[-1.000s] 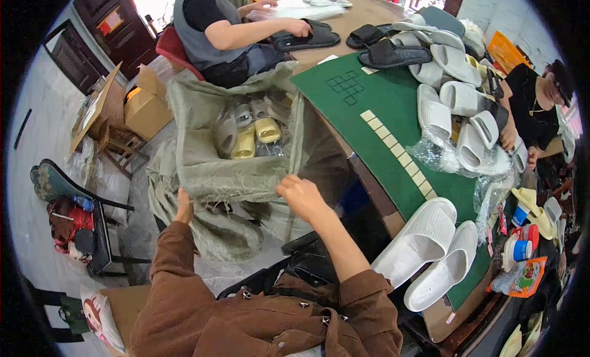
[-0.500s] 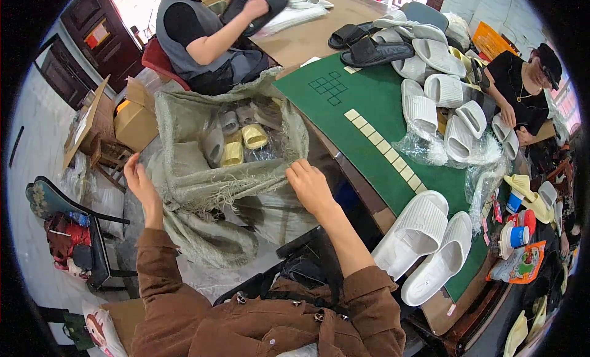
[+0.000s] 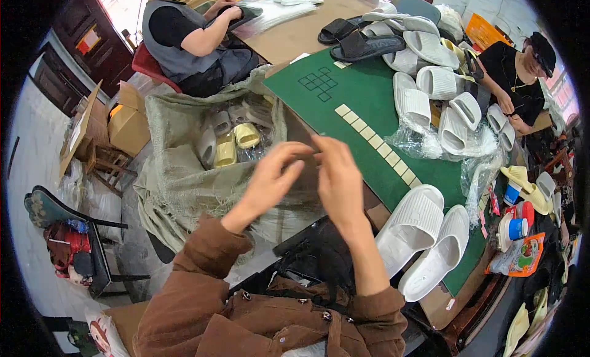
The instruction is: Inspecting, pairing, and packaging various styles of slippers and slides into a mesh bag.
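My left hand [image 3: 275, 174] is raised in front of the woven sack [image 3: 169, 180], fingers curved with the thumb apart, holding nothing I can see. Close beside it, my right hand [image 3: 339, 178] stretches its fingers forward; they look apart from the sack, and nothing shows in them. Inside the open sack lie yellow slides [image 3: 247, 135] and grey slides [image 3: 221, 121], some in clear plastic. To the right of my right hand, a pair of large white ribbed slides [image 3: 413, 225] rests on the green-topped table [image 3: 362, 102].
White and black slides [image 3: 372, 48] are heaped on the table's far side, with clear plastic bags [image 3: 424, 142] nearby. One person [image 3: 184, 37] sits far left, another [image 3: 513, 80] at the right. A chair [image 3: 98, 255] and cardboard boxes [image 3: 129, 126] stand on the left.
Both hands have left the sack's sides and come together in front of it. The sack's near rim has sagged. The person at far left has lowered the dark slide.
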Demonstrator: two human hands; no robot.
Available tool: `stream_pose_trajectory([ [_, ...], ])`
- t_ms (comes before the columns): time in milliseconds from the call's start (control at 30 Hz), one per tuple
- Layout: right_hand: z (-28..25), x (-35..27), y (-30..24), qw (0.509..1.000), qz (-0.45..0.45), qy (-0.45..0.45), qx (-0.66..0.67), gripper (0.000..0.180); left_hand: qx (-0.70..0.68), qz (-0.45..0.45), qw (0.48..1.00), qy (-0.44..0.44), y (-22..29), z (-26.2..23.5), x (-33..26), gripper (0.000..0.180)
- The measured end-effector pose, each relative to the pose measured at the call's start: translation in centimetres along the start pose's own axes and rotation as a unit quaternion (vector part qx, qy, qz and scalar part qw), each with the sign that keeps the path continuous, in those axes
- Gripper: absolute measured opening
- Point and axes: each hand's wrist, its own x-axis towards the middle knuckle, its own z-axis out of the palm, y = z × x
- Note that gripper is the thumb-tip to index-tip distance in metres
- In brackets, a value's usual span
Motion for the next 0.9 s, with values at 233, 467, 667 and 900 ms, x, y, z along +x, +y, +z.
stream_pose_trajectory([
  [233, -10.0, -2.0, -0.9, 0.973, -0.048, 0.142, -0.174, 0.040, -0.395, -0.049, 0.884, -0.245, 4.8, 11.0, 1.5, 0.063],
  [467, -20.7, -8.2, -1.2, 0.915, 0.140, 0.348, 0.150, 0.031, -0.363, -0.071, 0.782, -0.502, 7.4, 14.3, 1.9, 0.024],
  [667, -26.8, -16.6, 1.9, 0.881, 0.163, 0.437, 0.083, 0.025, -0.328, -0.078, 0.772, -0.538, 5.9, 14.5, 3.6, 0.018],
  [900, -27.0, -19.4, 5.9, 0.873, 0.286, 0.353, -0.177, 0.025, -0.069, 0.036, 0.886, -0.458, 3.7, 15.5, 5.9, 0.017],
])
